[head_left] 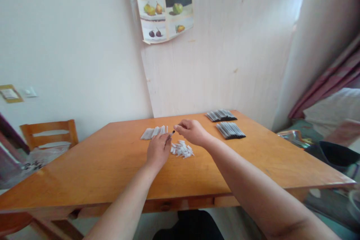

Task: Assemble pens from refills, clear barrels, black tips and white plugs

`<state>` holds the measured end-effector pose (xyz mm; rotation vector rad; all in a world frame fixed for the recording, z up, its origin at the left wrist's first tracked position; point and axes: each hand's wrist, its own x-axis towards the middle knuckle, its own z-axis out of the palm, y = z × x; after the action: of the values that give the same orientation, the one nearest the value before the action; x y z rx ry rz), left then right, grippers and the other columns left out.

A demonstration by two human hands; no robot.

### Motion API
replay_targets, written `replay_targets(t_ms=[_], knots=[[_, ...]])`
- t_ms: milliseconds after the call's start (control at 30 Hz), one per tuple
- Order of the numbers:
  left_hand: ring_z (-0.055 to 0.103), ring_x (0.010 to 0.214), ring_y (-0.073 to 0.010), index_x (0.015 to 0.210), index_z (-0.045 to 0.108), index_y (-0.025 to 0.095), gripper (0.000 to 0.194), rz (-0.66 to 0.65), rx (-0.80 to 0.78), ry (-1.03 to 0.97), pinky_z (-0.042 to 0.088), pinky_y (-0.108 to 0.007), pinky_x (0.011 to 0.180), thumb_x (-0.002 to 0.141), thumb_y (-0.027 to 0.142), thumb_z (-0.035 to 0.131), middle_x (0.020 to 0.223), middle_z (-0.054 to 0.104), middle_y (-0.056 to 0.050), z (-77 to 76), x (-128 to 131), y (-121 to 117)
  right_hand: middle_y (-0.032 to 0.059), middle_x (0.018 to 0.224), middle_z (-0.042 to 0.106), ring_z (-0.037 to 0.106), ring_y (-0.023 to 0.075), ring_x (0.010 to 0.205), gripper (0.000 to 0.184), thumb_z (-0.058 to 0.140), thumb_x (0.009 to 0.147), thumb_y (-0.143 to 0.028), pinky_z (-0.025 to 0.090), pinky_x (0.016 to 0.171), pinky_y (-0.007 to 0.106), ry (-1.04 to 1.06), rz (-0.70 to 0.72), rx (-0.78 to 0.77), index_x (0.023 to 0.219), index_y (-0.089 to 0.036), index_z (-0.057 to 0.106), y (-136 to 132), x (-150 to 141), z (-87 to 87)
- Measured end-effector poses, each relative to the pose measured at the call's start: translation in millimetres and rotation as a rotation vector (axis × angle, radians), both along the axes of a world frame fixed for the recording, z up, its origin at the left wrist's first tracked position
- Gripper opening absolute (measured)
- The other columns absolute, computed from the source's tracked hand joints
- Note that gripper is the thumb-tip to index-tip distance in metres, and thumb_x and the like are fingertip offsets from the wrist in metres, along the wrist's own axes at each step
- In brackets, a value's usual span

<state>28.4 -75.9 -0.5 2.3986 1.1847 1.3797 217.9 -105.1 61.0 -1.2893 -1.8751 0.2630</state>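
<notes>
My left hand (159, 150) is closed around a slim pen-like tube (170, 135) that has a dark end pointing up and to the right. Close to that dark end, the fingers of my right hand (191, 130) are pinched together; what they hold, if anything, is too small to make out. Just beneath both hands lies a loose pile of small white pieces (182, 149). Behind my left hand is a row of slim whitish tubes (153, 132), partly covered by the hand. Two bundles of clear tubes with black ends, a nearer bundle (230, 130) and a farther bundle (221, 115), rest to the right.
The wooden table (112, 165) stands against a wall that carries a sheet of fruit pictures (165, 18). A chair (49, 134) with a clear plastic bag (42, 159) is at the left. Beyond the right edge are a dark bin (333, 155) and a curtain (323, 82).
</notes>
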Motion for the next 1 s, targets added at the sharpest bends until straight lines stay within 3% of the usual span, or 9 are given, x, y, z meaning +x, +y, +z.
replay_targets(t_ms=[100,200,367,467,567,767,867,1000], knots=[[0.056,0.093,-0.0266,0.109,0.067,0.025,0.029,0.117,0.144,0.272,0.038,-0.04,0.085,0.094,0.036,0.045,0.095,0.066,-0.009,3.0,6,-7,0.0021,0.071,0.066,0.053,0.0118,0.064,0.025,0.054,0.085,-0.036,0.032,0.057,0.023,-0.123,-0.08,0.01,0.075,-0.017,0.067,-15,3,4.7],[0.055,0.094,-0.0268,0.11,0.067,0.028,0.029,0.179,0.259,0.401,0.037,-0.041,0.083,0.094,0.038,0.045,0.094,0.065,-0.008,5.1,16,-14,0.0025,0.069,0.065,0.052,0.0123,0.063,0.023,0.055,0.082,-0.033,0.029,0.055,0.024,-0.193,-0.177,-0.045,0.071,-0.017,0.067,-25,15,0.8],[0.055,0.098,-0.0272,0.11,0.067,0.031,0.026,0.143,0.374,0.48,0.036,-0.045,0.09,0.092,0.035,0.049,0.098,0.067,-0.007,5.9,37,-17,0.0008,0.062,0.062,0.05,0.0115,0.059,0.023,0.057,0.079,-0.035,0.026,0.052,0.024,-0.22,-0.216,-0.141,0.065,-0.018,0.065,-35,37,-12.8],[0.052,0.108,-0.0294,0.117,0.065,0.028,0.031,0.142,0.408,0.429,0.034,-0.048,0.097,0.089,0.035,0.054,0.112,0.066,-0.009,4.5,49,-13,0.0012,0.065,0.064,0.052,0.0114,0.06,0.021,0.059,0.078,-0.035,0.027,0.052,0.023,-0.189,-0.268,-0.158,0.069,-0.018,0.066,-36,57,-19.7],[0.048,0.119,-0.032,0.124,0.061,0.023,0.04,0.192,0.435,0.339,0.032,-0.05,0.102,0.087,0.035,0.057,0.125,0.061,-0.012,0.4,54,-6,0.002,0.067,0.066,0.054,0.0124,0.061,0.021,0.058,0.078,-0.037,0.028,0.052,0.023,-0.14,-0.429,-0.156,0.072,-0.018,0.067,-33,93,-22.8],[0.048,0.122,-0.0317,0.116,0.064,0.021,0.032,0.227,0.455,0.26,0.031,-0.051,0.106,0.087,0.032,0.056,0.124,0.062,-0.012,-11.6,50,5,0.0053,0.072,0.069,0.058,0.0142,0.061,0.028,0.051,0.082,-0.039,0.034,0.053,0.024,0.001,-0.898,-0.241,0.08,-0.018,0.07,-28,189,-30.7],[0.048,0.123,-0.0318,0.114,0.065,0.022,0.03,0.213,0.45,0.237,0.031,-0.052,0.106,0.086,0.031,0.056,0.123,0.062,-0.012,-13.2,48,6,0.0078,0.081,0.071,0.062,0.0169,0.066,0.028,0.053,0.082,-0.039,0.04,0.057,0.024,0.01,-1.02,-0.307,0.086,-0.019,0.072,-29,226,-43.3],[0.047,0.124,-0.0321,0.11,0.066,0.021,0.028,0.198,0.45,0.267,0.033,-0.052,0.106,0.086,0.031,0.057,0.123,0.062,-0.011,-13.1,47,6,0.0113,0.093,0.072,0.067,0.0243,0.084,0.027,0.052,0.082,-0.036,0.046,0.064,0.028,-0.021,-1.116,-0.417,0.092,-0.021,0.072,-28,253,-65.2]])
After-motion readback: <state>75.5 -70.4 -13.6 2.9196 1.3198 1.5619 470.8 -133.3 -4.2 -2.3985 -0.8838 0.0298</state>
